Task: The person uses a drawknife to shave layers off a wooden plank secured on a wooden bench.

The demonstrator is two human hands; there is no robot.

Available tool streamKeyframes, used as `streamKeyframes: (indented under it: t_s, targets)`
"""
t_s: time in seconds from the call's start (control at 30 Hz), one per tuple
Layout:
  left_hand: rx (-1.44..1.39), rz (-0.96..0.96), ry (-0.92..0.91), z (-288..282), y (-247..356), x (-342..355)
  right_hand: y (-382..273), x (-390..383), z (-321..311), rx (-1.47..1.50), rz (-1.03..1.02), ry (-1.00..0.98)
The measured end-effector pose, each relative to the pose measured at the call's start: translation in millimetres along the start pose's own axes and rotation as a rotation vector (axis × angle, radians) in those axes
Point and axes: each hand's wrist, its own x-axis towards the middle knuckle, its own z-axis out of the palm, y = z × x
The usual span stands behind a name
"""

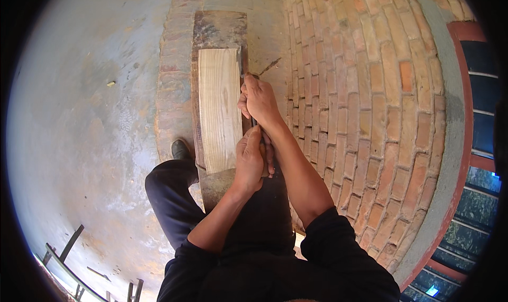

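Observation:
A pale wooden board (218,106) with visible grain lies lengthwise on a worn dark plank (221,29) in front of me. Along the board's right edge runs a slim dark tool (254,122); its kind is hidden by my fingers. My right hand (259,98) is closed round its farther part, next to the board's edge. Nearer to my body, my left hand (250,153) is closed round its near end, where something brownish like a handle shows between the fingers. The left wrist crosses over the plank just past the board's near end.
A brick wall (370,122) rises close on my right, with a red-framed window (479,127) beyond it. My left shoe (181,149) rests beside the plank on a brick strip (175,90). Dark metal legs (71,244) stand at the lower left. A small chip (110,83) lies on the floor.

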Motion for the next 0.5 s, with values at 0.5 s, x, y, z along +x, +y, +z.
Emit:
streamKeyframes:
  t_s: [0.5]
  targets:
    - [-0.132,0.003,-0.020,8.9,10.6,15.2,-18.2,14.9,2.8,-0.101,0.026,-0.036]
